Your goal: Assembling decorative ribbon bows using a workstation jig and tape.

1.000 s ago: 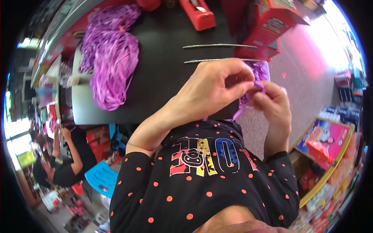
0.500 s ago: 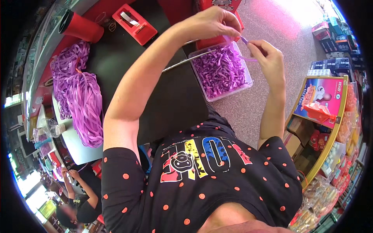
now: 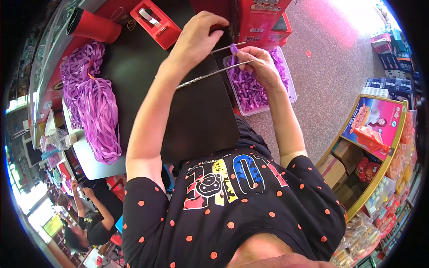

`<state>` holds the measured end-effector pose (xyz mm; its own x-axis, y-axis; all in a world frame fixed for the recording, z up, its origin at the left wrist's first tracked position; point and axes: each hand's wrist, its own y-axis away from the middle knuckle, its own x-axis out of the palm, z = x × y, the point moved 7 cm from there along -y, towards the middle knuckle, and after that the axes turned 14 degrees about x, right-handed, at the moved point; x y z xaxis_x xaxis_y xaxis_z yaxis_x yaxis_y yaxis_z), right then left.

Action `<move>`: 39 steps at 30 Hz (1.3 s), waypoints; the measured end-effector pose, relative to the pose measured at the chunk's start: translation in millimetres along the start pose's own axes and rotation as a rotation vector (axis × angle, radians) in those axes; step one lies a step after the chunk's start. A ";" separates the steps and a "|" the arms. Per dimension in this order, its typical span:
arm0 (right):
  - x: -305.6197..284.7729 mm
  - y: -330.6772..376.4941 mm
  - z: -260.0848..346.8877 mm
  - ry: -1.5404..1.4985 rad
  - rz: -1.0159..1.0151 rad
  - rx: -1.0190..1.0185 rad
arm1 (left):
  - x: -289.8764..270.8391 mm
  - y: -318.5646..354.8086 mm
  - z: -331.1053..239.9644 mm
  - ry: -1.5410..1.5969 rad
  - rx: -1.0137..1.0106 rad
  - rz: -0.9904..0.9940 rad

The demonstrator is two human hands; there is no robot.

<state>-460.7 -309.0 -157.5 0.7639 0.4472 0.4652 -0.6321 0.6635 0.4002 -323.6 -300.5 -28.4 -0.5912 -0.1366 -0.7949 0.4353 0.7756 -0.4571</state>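
Two thin metal rods reach over the dark table (image 3: 196, 120); the lower rod (image 3: 210, 75) is bare along its visible length. A small purple ribbon loop (image 3: 233, 49) sits round the upper rod near its tip. With fingers pinched together, my right hand (image 3: 263, 67) grips the purple ribbon beside that tip. My left hand (image 3: 196, 42) hovers left of the rods, thumb and fingers apart, with nothing visible in it. Below my right hand, a clear plastic tub (image 3: 292, 87) holds many short purple ribbon pieces (image 3: 250, 91), partly covered by my hand and forearm.
Long purple ribbon bundles (image 3: 96, 111) lie at the table's left. Behind are a red cup (image 3: 96, 27), a red tape dispenser (image 3: 156, 24) and red boxes (image 3: 263, 22). A display shelf (image 3: 357, 165) stands right. Another person (image 3: 98, 214) works at lower left.
Both hands have moved left, from above the tub's far right corner toward the rods. My left hand has let go of the ribbon; a ribbon loop now sits on the upper rod.
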 end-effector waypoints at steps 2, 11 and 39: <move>2.1 0.1 -3.3 -0.012 -0.009 0.001 | -7.8 17.8 -0.5 0.105 -0.328 -0.178; 8.2 -3.7 -13.8 0.001 -0.004 -0.009 | 10.2 30.7 -9.4 0.000 -0.253 -0.167; -48.9 -47.6 -33.4 1.010 -0.345 -0.255 | 17.3 40.9 0.0 0.047 -0.207 -0.129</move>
<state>-463.7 -342.3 -225.6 0.7222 0.4215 -0.5485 -0.4077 0.8999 0.1549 -316.1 -271.2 -60.8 -0.6661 -0.2177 -0.7133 0.2086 0.8639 -0.4585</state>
